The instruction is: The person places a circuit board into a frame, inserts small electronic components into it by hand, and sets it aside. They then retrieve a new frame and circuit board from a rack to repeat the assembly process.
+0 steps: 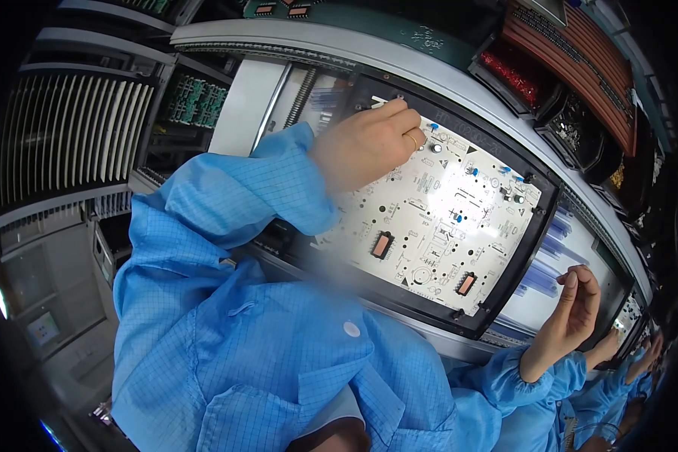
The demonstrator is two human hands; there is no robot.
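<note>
My left hand [373, 143], with a ring on one finger, reaches over the upper left part of a white circuit board [422, 226]. Its fingers are bent and closed at the board's far edge; whatever they grip is hidden. A black frame [546, 218] surrounds the board. On it sit blue disc-shaped parts [459, 218], small round capacitors [436, 148] and two black chips with salmon tops, one chip [382, 245] nearer the left. My right hand [572, 316] is raised right of the frame, thumb and fingertips pinched together. Anything between them is too small to make out.
A metal conveyor rail [339, 47] runs along the far side. Beyond it stand bins of red parts [508, 79] and silvery parts [572, 132]. A slotted rack [71, 135] and green boards [196, 100] are at left. Co-workers' hands [644, 360] show at far right.
</note>
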